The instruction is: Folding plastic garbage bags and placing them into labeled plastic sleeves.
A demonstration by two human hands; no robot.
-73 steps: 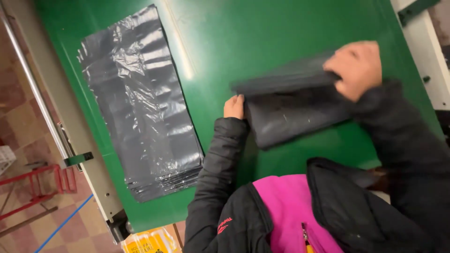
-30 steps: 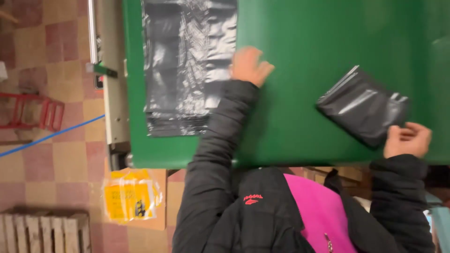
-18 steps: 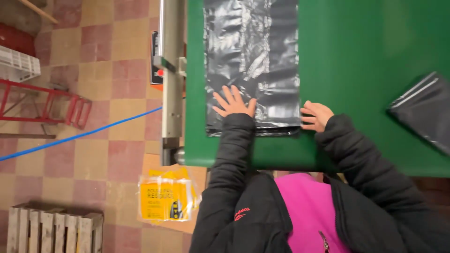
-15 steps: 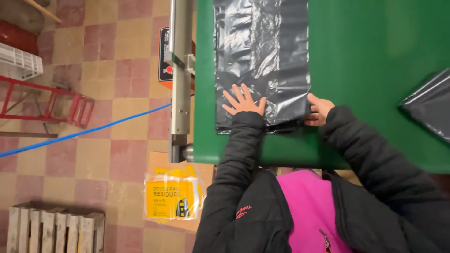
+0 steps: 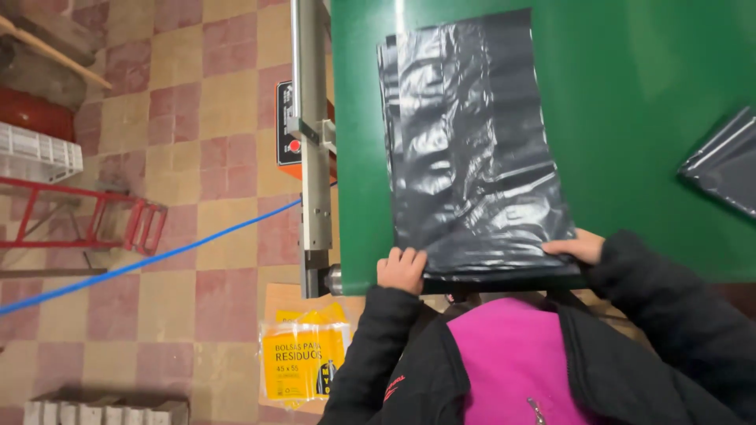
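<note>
A flat stack of black plastic bags (image 5: 472, 149) lies on the green table (image 5: 630, 94), its near edge at the table's front rim. My left hand (image 5: 402, 269) grips the stack's near left corner with curled fingers. At the near right corner my right hand (image 5: 577, 248) pinches the edge of the stack. Both sleeves are black, over a pink top.
A folded black bag bundle (image 5: 724, 165) lies at the table's right. A metal rail with an orange and black control box (image 5: 303, 134) runs along the table's left side. On the tiled floor are a yellow bag pack (image 5: 303, 362), a blue line and a red frame (image 5: 87, 220).
My right hand left the folded bundle at the right and both hands moved to the bag stack's near edge. They slid from flat on the stack to gripping its corners.
</note>
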